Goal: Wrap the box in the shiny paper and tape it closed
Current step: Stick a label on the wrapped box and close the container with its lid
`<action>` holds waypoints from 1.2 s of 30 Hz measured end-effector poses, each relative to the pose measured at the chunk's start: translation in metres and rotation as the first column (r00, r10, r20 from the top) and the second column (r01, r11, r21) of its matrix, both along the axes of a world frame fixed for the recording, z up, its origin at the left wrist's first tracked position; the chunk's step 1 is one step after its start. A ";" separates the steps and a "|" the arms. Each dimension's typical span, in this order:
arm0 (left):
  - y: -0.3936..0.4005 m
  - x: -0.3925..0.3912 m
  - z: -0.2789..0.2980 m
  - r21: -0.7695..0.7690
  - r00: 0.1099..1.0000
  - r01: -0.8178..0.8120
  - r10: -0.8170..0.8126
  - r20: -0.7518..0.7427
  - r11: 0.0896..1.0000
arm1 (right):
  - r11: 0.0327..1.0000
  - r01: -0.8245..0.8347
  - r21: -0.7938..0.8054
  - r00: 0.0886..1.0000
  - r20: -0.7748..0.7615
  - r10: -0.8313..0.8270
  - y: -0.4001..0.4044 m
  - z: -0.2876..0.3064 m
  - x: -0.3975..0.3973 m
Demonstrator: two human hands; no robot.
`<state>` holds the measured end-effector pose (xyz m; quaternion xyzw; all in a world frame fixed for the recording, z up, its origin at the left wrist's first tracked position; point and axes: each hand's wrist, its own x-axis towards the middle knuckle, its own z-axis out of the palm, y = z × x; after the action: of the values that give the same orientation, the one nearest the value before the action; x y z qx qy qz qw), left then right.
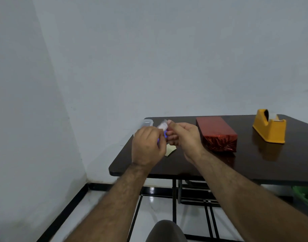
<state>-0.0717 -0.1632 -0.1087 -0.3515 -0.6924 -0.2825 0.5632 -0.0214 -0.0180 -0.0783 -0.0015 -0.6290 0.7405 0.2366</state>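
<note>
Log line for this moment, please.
box: wrapped in red paper, on table | hands: both holding small blurred item | tape dispenser: untouched

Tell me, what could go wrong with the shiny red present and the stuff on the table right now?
1. The red present sits untouched while both hands, left hand and right hand, fiddle with a small blurry thing with a blue part; it might slip and drop.
2. The yellow paper scrap under the hands could get brushed off the table.
3. The tape holder stands far from both hands.
</note>
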 end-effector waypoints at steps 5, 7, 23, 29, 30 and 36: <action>0.014 0.005 -0.003 -0.004 0.981 -0.076 0.074 -0.177 0.997 | 1.000 0.016 0.021 1.000 0.020 -0.017 0.004 0.005 0.010; 0.018 0.006 -0.004 -0.003 0.976 -0.076 0.074 -0.205 0.997 | 0.999 0.035 -0.001 0.998 0.043 -0.035 0.009 0.002 0.009; 0.040 -0.013 0.065 0.437 0.383 0.113 -0.445 0.810 0.892 | 0.817 0.110 0.566 0.973 0.105 -0.204 0.109 0.058 0.001; 0.081 -0.019 0.076 0.503 0.238 0.149 -0.525 0.817 0.851 | 0.861 0.187 0.473 0.950 0.136 -0.280 0.149 0.080 -0.004; 0.089 -0.023 0.078 0.505 0.212 0.156 -0.528 0.823 0.849 | 0.887 0.191 0.420 0.945 0.166 -0.282 0.155 0.083 -0.005; 0.146 -0.055 0.094 0.435 0.077 0.192 -0.456 0.887 0.880 | 0.931 0.224 0.288 0.893 0.322 -0.314 0.196 0.088 -0.023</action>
<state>-0.1268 -0.0172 -0.0146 -0.1705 -0.7572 -0.6275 -0.0618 -0.0446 0.1781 0.0099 -0.1967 -0.7412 0.6045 0.2156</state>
